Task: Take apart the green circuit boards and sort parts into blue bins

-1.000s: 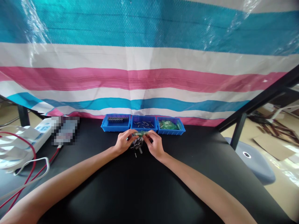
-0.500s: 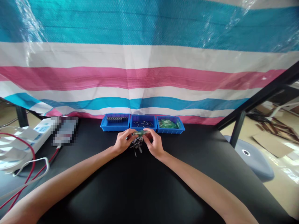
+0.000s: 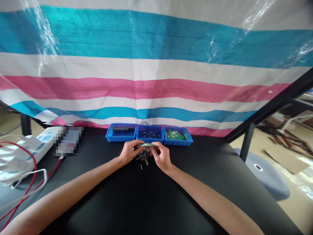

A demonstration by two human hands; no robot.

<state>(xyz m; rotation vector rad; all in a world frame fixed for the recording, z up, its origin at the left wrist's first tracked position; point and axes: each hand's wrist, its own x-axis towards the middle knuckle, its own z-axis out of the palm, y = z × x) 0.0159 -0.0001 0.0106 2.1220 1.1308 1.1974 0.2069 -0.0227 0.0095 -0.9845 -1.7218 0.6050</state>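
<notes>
My left hand [image 3: 128, 152] and my right hand [image 3: 161, 154] pinch the two ends of a small green plastic packet [image 3: 147, 145]. It is held level between the fingertips, and its contents cannot be made out. Under it lies a loose pile of small metal pieces [image 3: 144, 158] on the black table, partly hidden by my fingers. Just beyond are three blue bins. The left bin [image 3: 117, 138] has rows of short metal cylinders, the middle bin [image 3: 158, 140] holds loose thin dark metal rods, and the right bin [image 3: 179, 142] contains green plastic packets.
A white power strip [image 3: 40, 145] with plugs and red and white cables sits at the left, beside a blurred-out device [image 3: 68, 142]. A striped plastic sheet [image 3: 146, 88] hangs behind the bins. To the right are a black metal frame [image 3: 246, 145] and a grey stool [image 3: 266, 174].
The packet has tilted, so it now shows a thinner, more edge-on side. Both hands still grip it. The whole view has shifted slightly, with the bins lower in the picture.
</notes>
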